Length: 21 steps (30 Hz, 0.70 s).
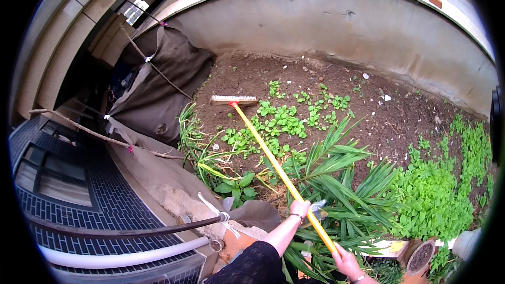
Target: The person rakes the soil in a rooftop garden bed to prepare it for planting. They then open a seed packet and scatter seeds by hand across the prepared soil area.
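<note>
Head view: a long rake with a yellow handle (279, 170) lies slantwise across the garden bed, its long axis running from the lower right, by the person, up to the upper left. Both hands have it. The left hand (300, 209) is clenched around the handle partway up, and the right hand (347, 264) grasps it nearer its lower end, so the left is the closer of the two to the rake head (222, 100). That head sits ahead of both grips and off to the left — its pale-toothed bar set crosswise to the handle, over brown soil (226, 73). Whether it presses on the ground or hangs just above, I cannot tell.

To the right of the head and toward the person grow low green seedlings (286, 121), close beside the handle; these crowd that side most. Nearer the hands, long-bladed plants (336, 179) spread to the handle's right, some leaves reaching close to it. On the left, a dark cloth sheet (173, 68) hung on sticks bounds the bed, with a grey wall (315, 21) beyond. A bright green leafy patch (426, 194) fills the right side — well apart from the head. Something silvery (317, 206) shows beside the left hand, too blurred to name.
</note>
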{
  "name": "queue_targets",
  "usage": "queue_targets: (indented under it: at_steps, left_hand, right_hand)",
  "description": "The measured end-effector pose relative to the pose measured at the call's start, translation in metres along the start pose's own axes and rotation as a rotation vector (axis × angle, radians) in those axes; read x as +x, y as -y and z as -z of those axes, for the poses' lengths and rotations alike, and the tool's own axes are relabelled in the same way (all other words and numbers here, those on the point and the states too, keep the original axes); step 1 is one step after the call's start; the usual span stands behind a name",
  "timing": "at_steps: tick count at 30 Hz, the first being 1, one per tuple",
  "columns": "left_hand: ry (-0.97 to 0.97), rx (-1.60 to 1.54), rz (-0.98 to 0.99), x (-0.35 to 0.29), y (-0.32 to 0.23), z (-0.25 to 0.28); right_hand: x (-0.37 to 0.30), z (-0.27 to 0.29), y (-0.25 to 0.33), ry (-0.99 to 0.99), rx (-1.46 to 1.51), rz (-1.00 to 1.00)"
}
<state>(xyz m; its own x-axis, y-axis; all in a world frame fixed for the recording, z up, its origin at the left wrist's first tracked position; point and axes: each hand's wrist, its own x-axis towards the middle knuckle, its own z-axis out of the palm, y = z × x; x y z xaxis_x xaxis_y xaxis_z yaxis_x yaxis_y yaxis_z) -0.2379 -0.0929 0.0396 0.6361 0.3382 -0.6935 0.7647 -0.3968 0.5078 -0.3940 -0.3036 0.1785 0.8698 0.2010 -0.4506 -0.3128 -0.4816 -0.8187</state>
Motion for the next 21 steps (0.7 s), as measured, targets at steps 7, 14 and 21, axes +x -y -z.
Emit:
queue_targets:
  at_steps: [7, 14, 21]
  left_hand:
    - [-0.155, -0.15, 0.0, 0.074, -0.015, 0.054]
    - [-0.1, 0.039, 0.048, 0.039, 0.005, 0.066]
    - [-0.23, -0.045, 0.088, 0.055, 0.021, 0.082]
  right_hand:
    - [0.081, -0.026, 0.03, 0.085, -0.025, -0.055]
    - [0.053, -0.022, 0.066, 0.255, -0.04, -0.273]
    - [0.071, -0.029, 0.055, 0.367, 0.379, -0.303]
